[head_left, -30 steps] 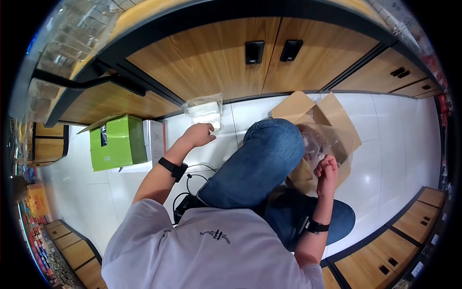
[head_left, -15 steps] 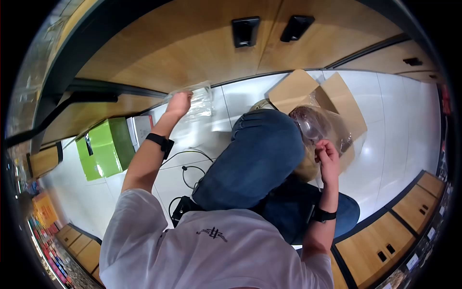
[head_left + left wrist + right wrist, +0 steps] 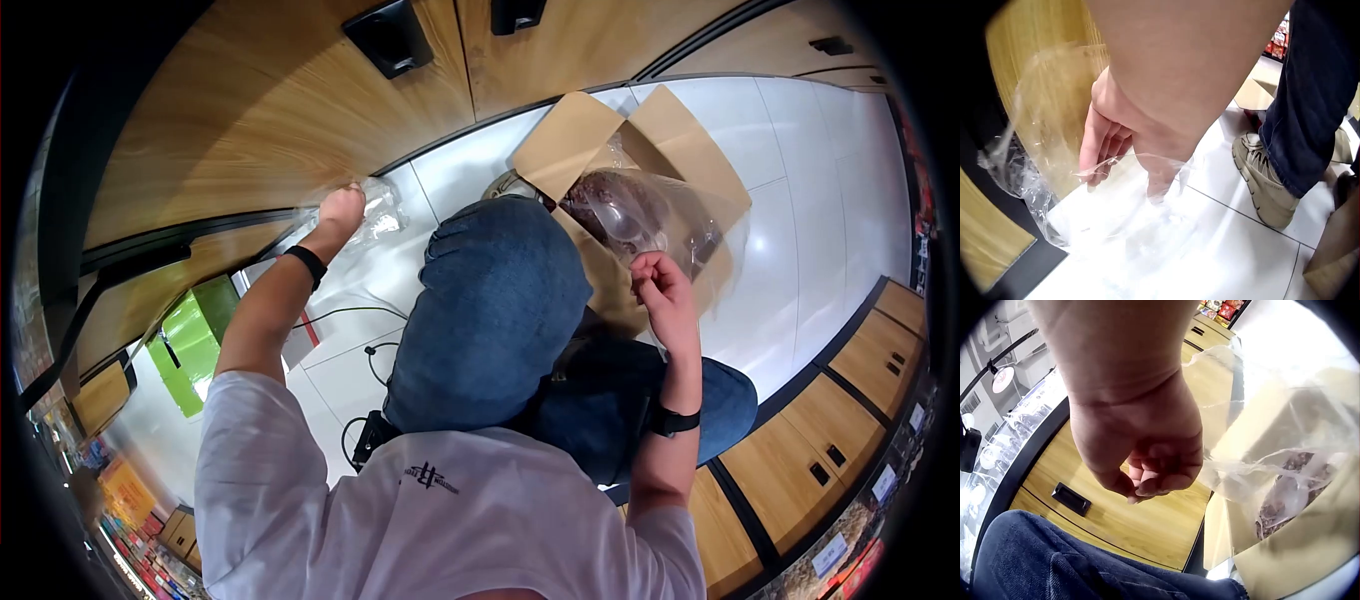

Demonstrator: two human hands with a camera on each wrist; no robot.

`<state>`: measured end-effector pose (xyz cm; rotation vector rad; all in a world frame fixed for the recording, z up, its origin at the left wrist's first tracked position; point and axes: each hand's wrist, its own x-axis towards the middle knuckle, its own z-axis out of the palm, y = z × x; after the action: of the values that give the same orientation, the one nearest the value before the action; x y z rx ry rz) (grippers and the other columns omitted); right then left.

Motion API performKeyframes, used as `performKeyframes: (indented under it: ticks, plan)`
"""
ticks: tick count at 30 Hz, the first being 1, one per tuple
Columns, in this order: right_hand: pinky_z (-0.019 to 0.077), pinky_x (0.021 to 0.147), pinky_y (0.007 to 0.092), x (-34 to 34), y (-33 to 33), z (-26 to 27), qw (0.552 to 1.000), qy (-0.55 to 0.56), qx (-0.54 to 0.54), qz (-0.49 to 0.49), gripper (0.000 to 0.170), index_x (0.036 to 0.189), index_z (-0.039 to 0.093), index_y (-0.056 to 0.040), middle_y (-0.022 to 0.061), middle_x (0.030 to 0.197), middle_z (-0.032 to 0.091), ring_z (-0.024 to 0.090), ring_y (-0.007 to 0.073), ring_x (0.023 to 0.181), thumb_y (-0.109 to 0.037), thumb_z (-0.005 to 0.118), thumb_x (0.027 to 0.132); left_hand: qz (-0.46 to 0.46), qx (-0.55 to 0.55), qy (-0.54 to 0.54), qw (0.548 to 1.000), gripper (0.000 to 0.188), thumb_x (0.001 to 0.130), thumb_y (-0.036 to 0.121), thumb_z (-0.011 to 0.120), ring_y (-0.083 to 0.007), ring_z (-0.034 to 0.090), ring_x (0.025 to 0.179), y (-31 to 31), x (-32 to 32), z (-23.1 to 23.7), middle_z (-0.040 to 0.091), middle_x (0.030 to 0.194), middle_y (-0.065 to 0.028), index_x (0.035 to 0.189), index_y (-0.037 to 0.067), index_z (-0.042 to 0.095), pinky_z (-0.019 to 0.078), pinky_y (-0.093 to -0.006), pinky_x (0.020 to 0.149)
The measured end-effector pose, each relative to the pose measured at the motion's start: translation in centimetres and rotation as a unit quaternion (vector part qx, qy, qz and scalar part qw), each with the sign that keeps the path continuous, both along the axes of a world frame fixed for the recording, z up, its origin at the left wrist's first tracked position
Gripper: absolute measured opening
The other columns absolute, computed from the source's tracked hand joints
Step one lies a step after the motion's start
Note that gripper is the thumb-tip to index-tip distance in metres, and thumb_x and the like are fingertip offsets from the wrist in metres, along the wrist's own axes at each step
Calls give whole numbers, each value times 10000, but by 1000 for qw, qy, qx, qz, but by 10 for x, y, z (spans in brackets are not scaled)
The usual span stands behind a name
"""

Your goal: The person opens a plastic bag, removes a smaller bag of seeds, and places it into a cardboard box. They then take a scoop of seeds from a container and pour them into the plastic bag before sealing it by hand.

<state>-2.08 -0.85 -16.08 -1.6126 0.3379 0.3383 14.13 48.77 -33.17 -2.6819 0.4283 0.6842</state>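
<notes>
In the head view my left hand (image 3: 342, 207) is at a clear plastic bag (image 3: 382, 212) on the floor against the cabinet base. Up close in the left wrist view, its fingers hang down at the bag's mouth, thumb apart from them, with plastic film across the fingertips. My right hand (image 3: 665, 295) hangs with loosely curled fingers beside an open cardboard box (image 3: 705, 165). Nothing shows between those fingers in the right wrist view. Clear film (image 3: 1260, 465) lines the box, around dark reddish-brown granular contents (image 3: 590, 195) and a clear rounded plastic piece (image 3: 625, 218).
My bent knee (image 3: 490, 300) rises between the hands, a beige shoe (image 3: 1263, 181) below it. A green box (image 3: 185, 350) stands at the left, with black cables (image 3: 365, 308) on the floor nearer me. Wooden cabinets (image 3: 290, 110) line the aisle ahead and at the right.
My left hand has reached forward and left, from beside the clear bag to its mouth. My right hand stays by the cardboard box. The head view has shifted with me.
</notes>
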Motion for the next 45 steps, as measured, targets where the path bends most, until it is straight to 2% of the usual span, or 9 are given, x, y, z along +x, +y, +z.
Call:
performKeyframes:
  ticks: [5,18,26,28,30,35,36,41,45]
  plan:
    - [439,686,195,-3,1,7,1000,-4,-9,-9,164,1032,594,-15,-50,807,518,492,35,725,29,521,892,44,36,18,998,212,893,88,556,-299,715,954,9,15,-2,728,1015,-145,941,63,761,588,-401,800]
    - [438,653,203,-23,-17,50,1000,-8,-5,-12,107,1015,620,-27,-35,818,588,537,41,713,-39,555,931,24,89,26,995,240,905,99,516,-334,714,941,8,1,47,709,1041,-204,950,45,746,582,-418,794]
    - [461,640,217,-49,-59,70,991,-85,-2,-105,128,1027,634,-24,-4,796,617,564,48,717,-86,553,950,39,23,-36,998,251,911,130,492,-443,674,886,10,9,152,687,977,-267,887,-12,698,548,-500,810]
    - [457,616,216,-55,-70,68,976,-101,-48,-186,135,1025,640,-25,-8,764,616,553,46,679,-101,556,951,-99,-15,-70,992,275,916,177,509,-448,668,812,12,4,195,689,926,-265,880,-20,698,537,-503,766]
    - [456,600,212,-59,-75,68,969,-105,-44,-218,138,1019,643,-24,-10,740,615,555,46,658,-112,562,950,48,-112,-16,992,275,902,205,544,-431,666,748,-25,-3,257,692,840,-249,901,-21,702,527,-484,718]
    - [459,592,216,-70,-76,71,965,-121,-47,-226,133,1011,643,-26,-8,741,615,555,47,650,-118,571,947,209,-347,-25,914,225,981,161,569,-68,547,591,-59,-17,344,616,691,-16,894,-32,646,443,-216,562]
    - [459,592,216,-71,-76,72,965,-124,-45,-227,133,1011,643,-26,-8,741,615,555,47,650,-118,571,947,213,-409,9,887,205,1005,148,554,-71,530,594,-64,-16,358,604,713,-2,929,-19,645,418,-206,547]
    - [452,577,209,-74,-72,84,941,-218,-7,-260,129,1008,638,-5,10,731,611,556,55,636,-101,575,949,70,-452,-100,883,247,986,259,620,-40,513,616,-127,-27,437,601,729,24,939,26,685,406,-196,570]
    - [448,564,207,-73,-64,115,928,-270,26,-256,128,1014,640,-4,17,725,610,557,66,611,-100,586,949,-29,-486,-97,868,252,965,281,639,-26,534,640,-206,-44,474,576,703,51,854,58,675,389,-192,565]
